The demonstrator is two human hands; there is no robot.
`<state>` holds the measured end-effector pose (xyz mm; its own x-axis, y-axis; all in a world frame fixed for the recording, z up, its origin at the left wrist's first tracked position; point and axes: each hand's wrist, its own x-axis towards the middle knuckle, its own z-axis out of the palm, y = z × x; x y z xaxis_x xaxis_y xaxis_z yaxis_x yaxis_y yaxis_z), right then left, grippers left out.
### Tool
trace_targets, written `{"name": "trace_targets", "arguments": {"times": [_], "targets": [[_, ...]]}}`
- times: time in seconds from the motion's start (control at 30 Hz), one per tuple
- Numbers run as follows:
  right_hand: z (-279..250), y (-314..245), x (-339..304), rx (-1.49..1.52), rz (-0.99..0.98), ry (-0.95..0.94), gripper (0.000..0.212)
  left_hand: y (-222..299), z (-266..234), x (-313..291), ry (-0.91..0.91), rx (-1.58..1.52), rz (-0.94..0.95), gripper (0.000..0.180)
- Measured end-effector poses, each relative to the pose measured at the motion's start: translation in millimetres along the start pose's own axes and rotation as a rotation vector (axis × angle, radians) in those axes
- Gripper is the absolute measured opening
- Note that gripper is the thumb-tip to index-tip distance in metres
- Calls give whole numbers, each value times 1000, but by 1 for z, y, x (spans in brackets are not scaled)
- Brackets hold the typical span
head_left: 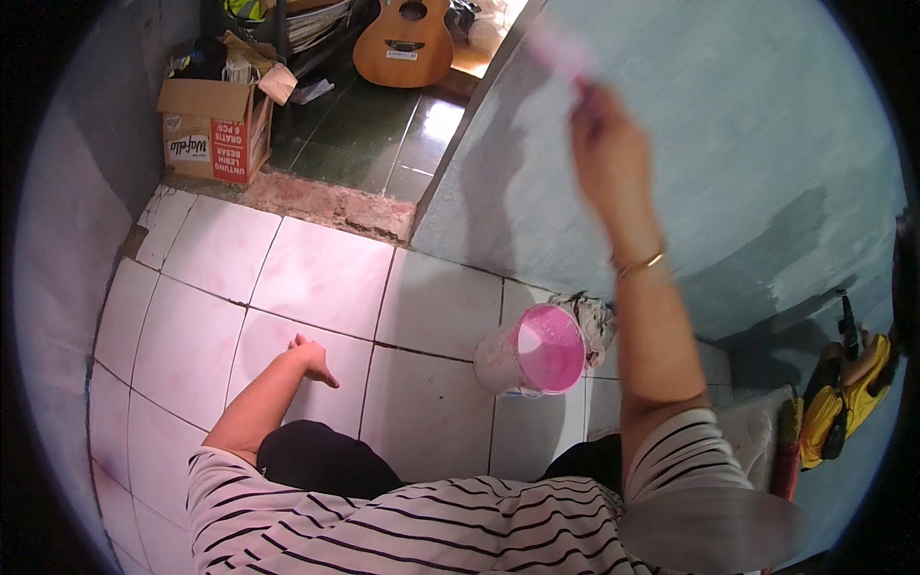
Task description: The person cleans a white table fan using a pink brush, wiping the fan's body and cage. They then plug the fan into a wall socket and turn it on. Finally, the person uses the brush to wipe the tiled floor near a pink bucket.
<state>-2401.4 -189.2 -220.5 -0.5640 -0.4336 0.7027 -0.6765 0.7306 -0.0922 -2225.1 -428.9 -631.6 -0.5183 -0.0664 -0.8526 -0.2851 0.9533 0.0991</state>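
My right hand point(613, 153) is raised in front of the grey-blue wall point(767, 105), its fingers closed round a blurred pink tool point(563, 50). Motion smears the tool, so its exact kind is unclear, and I cannot tell whether it touches the wall. Empty, with its fingers apart, my left hand point(310, 360) hangs beside my left knee over the white tiles. A bucket point(500, 364), pink on the inside, stands on the floor between my right arm and my knees. What it holds is hard to make out.
A crumpled grey cloth point(596, 321) lies behind the bucket against the wall. Across a rough raised doorsill point(316, 209) stand a full cardboard box point(192, 144) and a guitar point(404, 53). Yellow and black clothing point(843, 407) hangs at the right.
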Motion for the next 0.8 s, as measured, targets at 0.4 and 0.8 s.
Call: {"name": "trace_targets", "arguments": {"times": [0.4,0.8], "targets": [[137,8,-119,-197,254,-280,58,6,-4,-9,28,-21,11,126],[106,5,-111,113,237,-571,22,14,-5,-17,-14,-85,-61,141]]}}
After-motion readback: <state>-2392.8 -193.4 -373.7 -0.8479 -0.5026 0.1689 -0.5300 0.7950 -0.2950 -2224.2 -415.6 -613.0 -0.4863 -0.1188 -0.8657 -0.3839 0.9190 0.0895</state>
